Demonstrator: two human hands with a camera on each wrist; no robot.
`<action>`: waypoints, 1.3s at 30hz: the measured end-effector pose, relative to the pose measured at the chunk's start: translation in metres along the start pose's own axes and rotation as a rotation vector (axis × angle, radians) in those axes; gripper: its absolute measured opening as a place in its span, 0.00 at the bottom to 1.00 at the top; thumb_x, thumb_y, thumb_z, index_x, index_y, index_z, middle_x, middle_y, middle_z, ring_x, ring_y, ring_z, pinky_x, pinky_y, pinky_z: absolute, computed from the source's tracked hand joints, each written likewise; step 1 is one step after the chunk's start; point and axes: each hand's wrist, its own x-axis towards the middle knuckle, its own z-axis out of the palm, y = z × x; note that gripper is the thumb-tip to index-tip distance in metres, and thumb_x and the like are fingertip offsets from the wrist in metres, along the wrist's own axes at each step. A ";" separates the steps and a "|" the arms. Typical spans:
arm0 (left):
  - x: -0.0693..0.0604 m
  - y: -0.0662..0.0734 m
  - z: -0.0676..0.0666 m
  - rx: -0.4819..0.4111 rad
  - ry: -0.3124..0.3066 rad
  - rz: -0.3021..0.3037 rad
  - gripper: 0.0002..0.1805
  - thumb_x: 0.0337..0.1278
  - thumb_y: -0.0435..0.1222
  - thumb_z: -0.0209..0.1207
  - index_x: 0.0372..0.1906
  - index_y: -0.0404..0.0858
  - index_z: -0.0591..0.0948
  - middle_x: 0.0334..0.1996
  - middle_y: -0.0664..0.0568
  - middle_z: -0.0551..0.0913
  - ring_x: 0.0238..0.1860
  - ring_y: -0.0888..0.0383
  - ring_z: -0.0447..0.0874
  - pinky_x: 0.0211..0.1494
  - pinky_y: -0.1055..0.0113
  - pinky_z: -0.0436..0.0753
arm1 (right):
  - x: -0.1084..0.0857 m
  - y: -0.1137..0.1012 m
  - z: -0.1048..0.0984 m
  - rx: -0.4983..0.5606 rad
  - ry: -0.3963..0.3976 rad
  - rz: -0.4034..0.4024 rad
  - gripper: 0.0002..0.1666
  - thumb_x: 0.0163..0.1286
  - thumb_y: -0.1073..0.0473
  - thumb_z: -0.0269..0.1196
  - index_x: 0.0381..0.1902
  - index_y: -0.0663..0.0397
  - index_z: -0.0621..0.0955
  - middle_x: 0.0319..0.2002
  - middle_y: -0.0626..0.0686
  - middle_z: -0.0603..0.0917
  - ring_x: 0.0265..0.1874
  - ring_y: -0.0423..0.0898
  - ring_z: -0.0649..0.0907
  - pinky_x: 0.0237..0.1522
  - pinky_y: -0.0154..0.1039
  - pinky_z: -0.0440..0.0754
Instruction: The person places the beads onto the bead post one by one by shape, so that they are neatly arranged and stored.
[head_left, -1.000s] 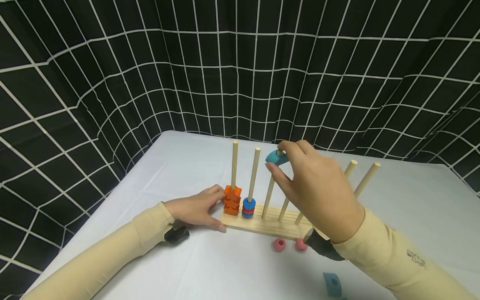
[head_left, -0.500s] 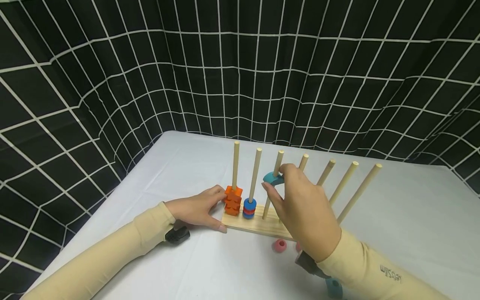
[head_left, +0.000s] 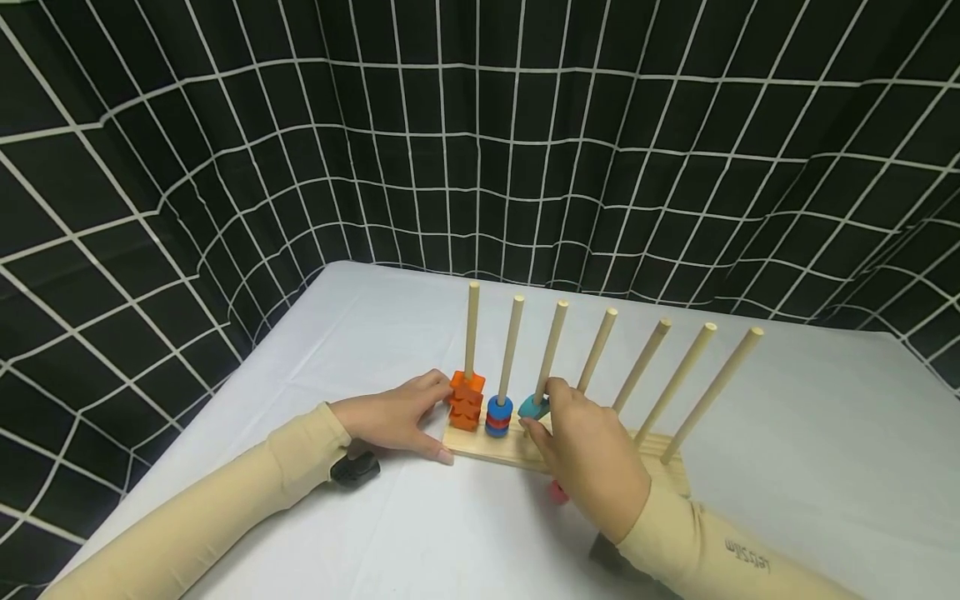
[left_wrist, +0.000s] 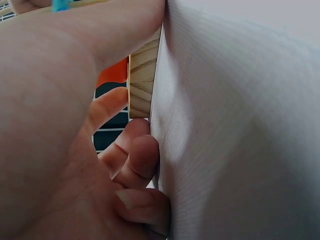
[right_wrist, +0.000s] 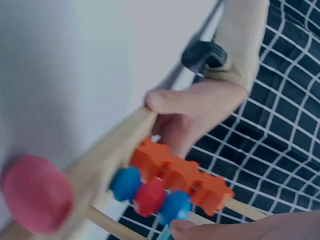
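Note:
My right hand (head_left: 592, 454) pinches a curved teal block (head_left: 530, 407) between thumb and fingers, low on the third peg from the left (head_left: 551, 350). The peg passes through the block, just above the wooden base (head_left: 487, 447). At the base's left end my left hand (head_left: 397, 419) grips it, thumb at the front corner and fingers round the end. Orange star-shaped pieces (head_left: 466, 404) are stacked on the first peg, beside those fingers. Blue and red beads (head_left: 498, 417) fill the bottom of the second peg. The block's right part is hidden by my right hand.
Several bare pegs (head_left: 645, 362) rise to the right of my right hand. A pink bead (head_left: 558, 492) lies in front of the base, partly covered by that hand. A black cloth with white grid lines (head_left: 480, 167) hangs behind the white table (head_left: 360, 333).
My right hand has brought the teal block down the third peg, from its top to near the base. The right forearm now covers the teal piece on the table. My left hand stays put.

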 end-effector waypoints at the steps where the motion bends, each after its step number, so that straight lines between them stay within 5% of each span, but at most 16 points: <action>1: 0.000 0.000 0.000 0.002 0.000 0.002 0.46 0.46 0.59 0.67 0.67 0.43 0.64 0.50 0.56 0.63 0.46 0.58 0.65 0.47 0.64 0.68 | -0.001 0.001 0.002 0.001 -0.009 0.002 0.17 0.56 0.59 0.72 0.35 0.59 0.75 0.17 0.50 0.77 0.12 0.46 0.78 0.16 0.38 0.76; 22: 0.000 0.000 0.000 -0.003 0.008 -0.011 0.45 0.44 0.59 0.68 0.66 0.44 0.65 0.50 0.58 0.62 0.47 0.59 0.65 0.47 0.63 0.68 | -0.009 0.011 0.030 -0.141 0.043 -0.016 0.21 0.50 0.51 0.76 0.29 0.54 0.76 0.16 0.48 0.79 0.11 0.46 0.77 0.10 0.39 0.70; 39: 0.000 0.000 0.000 0.004 0.008 -0.005 0.44 0.44 0.58 0.68 0.65 0.45 0.65 0.48 0.58 0.62 0.46 0.59 0.65 0.46 0.64 0.68 | -0.009 0.013 0.027 -0.147 -0.020 -0.020 0.24 0.48 0.48 0.77 0.30 0.54 0.75 0.15 0.46 0.77 0.11 0.43 0.76 0.11 0.37 0.69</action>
